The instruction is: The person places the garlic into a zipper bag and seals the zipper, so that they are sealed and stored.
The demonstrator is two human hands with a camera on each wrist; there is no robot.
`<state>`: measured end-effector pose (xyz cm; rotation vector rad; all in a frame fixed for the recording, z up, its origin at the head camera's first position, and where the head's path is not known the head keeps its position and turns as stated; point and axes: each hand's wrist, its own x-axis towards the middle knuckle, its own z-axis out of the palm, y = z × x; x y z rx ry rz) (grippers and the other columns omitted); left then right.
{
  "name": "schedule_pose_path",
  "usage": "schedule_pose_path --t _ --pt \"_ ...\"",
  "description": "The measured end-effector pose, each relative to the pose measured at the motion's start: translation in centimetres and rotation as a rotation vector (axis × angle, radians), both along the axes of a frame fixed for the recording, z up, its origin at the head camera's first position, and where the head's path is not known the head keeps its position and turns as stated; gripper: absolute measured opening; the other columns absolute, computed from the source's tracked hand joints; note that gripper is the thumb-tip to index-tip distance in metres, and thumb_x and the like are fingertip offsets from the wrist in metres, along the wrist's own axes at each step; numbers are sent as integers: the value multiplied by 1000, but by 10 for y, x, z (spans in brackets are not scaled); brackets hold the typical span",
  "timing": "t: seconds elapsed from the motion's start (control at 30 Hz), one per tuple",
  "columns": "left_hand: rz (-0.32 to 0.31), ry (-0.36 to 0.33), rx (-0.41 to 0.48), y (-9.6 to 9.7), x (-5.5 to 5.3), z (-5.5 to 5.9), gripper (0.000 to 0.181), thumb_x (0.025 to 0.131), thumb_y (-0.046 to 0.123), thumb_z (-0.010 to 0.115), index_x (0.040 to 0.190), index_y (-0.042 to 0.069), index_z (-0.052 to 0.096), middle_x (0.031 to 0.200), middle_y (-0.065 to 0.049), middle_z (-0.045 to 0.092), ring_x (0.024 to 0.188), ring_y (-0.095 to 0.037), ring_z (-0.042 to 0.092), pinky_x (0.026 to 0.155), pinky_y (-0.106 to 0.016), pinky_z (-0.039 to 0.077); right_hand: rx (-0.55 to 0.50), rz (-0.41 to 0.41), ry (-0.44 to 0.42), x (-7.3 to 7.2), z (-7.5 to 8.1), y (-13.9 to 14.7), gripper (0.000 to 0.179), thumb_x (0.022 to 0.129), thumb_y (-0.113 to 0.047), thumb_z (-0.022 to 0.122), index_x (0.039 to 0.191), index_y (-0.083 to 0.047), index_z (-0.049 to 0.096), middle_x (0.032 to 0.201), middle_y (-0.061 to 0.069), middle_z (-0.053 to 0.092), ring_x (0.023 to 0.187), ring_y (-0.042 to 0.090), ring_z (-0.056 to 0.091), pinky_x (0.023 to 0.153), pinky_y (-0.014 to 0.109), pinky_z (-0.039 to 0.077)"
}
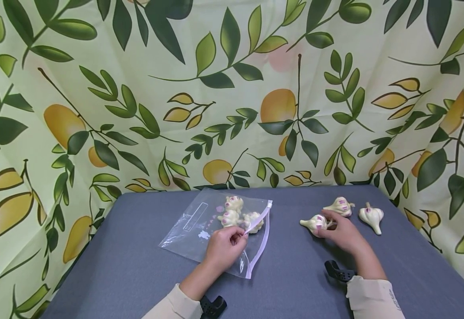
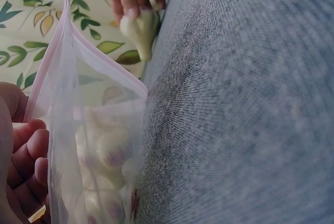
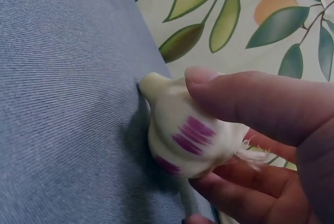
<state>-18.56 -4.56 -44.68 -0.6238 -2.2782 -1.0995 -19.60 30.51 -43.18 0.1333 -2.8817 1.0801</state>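
My left hand pinches the zip edge of a clear zip-lock bag that lies on the table. In the left wrist view the bag's pink-edged mouth gapes in a peak. Inside it rest 3 garlic bulbs, blurred by the plastic. To the right of the bag, my right hand grips another garlic bulb with purple streaks, thumb on one side and fingers on the other. That bulb is at the table surface. Two loose garlic bulbs, one just behind the hand and one to its right, lie nearby.
A dark blue-grey cloth covers the table. Behind it and at both sides hangs a curtain printed with leaves and orange fruit. Black straps with camera mounts sit at the wrists.
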Motion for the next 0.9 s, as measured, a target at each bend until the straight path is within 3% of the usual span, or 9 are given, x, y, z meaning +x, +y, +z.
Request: schedule_pose_path --t 0.2,0.57,0.7,0.9 --pt "4 -30 14 0 1 1 10 76 13 75 72 19 68 59 16 51 55 6 43 54 -12 38 -24 -12 -5 -1 -2 -4 68 78 -31 81 130 3 54 108 19 65 95 28 62 72 34 47" --pt "-4 -24 39 1 3 0 11 76 11 75 72 17 68 58 15 53 53 7 44 53 -11 38 -112 29 16 -4 7 -30 67 79 -33 81 133 -3 55 106 13 65 91 22 60 70 31 48" --pt "-30 -77 91 2 2 -1 9 77 9 74 73 16 69 59 13 56 53 6 46 52 -13 42 -153 55 32 -3 10 -46 67 79 -34 82 134 -6 55 112 14 65 96 23 62 73 32 49" --pt "-79 -217 179 2 1 -2 8 80 7 73 74 13 70 61 7 60 54 2 48 51 -16 43 -217 97 52 -4 9 -67 63 77 -33 83 131 -12 58 117 13 63 100 27 61 75 34 48"
